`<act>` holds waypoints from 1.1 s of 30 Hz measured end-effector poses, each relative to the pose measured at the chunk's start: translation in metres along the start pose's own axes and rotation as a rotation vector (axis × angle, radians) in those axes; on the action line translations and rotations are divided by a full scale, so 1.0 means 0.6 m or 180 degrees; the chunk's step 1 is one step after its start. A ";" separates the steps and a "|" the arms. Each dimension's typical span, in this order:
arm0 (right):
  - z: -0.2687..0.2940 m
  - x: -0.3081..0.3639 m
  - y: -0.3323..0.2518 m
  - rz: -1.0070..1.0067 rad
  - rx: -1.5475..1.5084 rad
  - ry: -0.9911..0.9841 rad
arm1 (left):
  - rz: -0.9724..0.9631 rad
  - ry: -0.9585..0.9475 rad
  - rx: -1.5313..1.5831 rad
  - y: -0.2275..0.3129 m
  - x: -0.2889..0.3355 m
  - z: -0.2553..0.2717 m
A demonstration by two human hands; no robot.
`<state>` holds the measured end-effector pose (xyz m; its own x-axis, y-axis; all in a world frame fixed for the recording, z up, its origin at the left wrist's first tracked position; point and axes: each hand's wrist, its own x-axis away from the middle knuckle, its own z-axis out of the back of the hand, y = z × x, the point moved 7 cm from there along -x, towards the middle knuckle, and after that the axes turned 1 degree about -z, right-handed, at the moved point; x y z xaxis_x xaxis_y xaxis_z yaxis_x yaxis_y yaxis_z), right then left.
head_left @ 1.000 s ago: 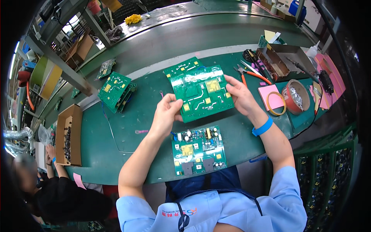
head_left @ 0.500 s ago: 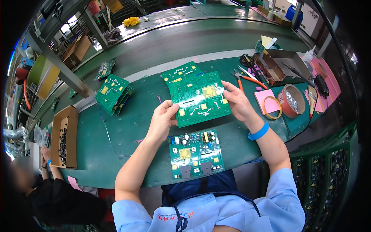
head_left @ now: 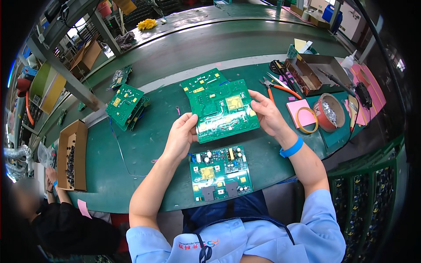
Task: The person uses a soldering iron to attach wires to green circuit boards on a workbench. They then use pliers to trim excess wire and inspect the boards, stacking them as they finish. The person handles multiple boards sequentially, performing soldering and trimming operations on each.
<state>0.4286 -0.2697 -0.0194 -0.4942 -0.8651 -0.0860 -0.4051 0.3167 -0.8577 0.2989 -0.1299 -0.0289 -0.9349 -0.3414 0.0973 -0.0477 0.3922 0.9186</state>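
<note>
Head view:
1. Rear board (head_left: 203,81): green; its lower part is hidden by the held board (head_left: 223,111); whether the two touch cannot be told.
2. Held board: raised above the green bench (head_left: 112,153), tilted; its underside is hidden, and its fine traces are partly washed out by glare.
3. Co-worker (head_left: 72,228): partly lost in the dark rim at lower left; the head is blurred.
4. Left hand (head_left: 180,133): the held board's left edge is pinched, thumb above; the fingertips beneath are concealed.
5. Right hand (head_left: 268,115): the opposite edge is gripped between bent fingers and thumb, little gap being left; a blue band (head_left: 291,147) is worn at the wrist.
6. Nearer board (head_left: 221,175): flat on the bench, rectangular, set with dark blocks and small cylinders.
7. Bowl (head_left: 321,116): round, reddish outside, filled with crinkled silvery material.
8. Box (head_left: 82,164): brown cardboard, oblong, holding small black parts.
</note>
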 end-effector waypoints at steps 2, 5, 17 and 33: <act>0.001 0.000 -0.001 0.0006 0.0008 -0.0013 | 0.0008 0.0032 0.0025 -0.001 -0.002 -0.001; -0.004 0.000 0.000 0.0005 0.0033 -0.0017 | 0.0007 0.0111 -0.0096 -0.002 0.000 0.004; -0.014 0.003 -0.006 0.0045 0.0139 -0.0092 | 0.0035 0.0173 -0.0218 -0.002 0.002 0.003; 0.006 -0.006 0.014 -0.0090 -0.0024 0.0078 | 0.0053 0.0080 -0.0186 -0.003 0.001 0.005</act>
<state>0.4299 -0.2655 -0.0282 -0.5010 -0.8640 -0.0492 -0.4250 0.2952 -0.8557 0.2975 -0.1281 -0.0315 -0.9262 -0.3568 0.1216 -0.0109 0.3478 0.9375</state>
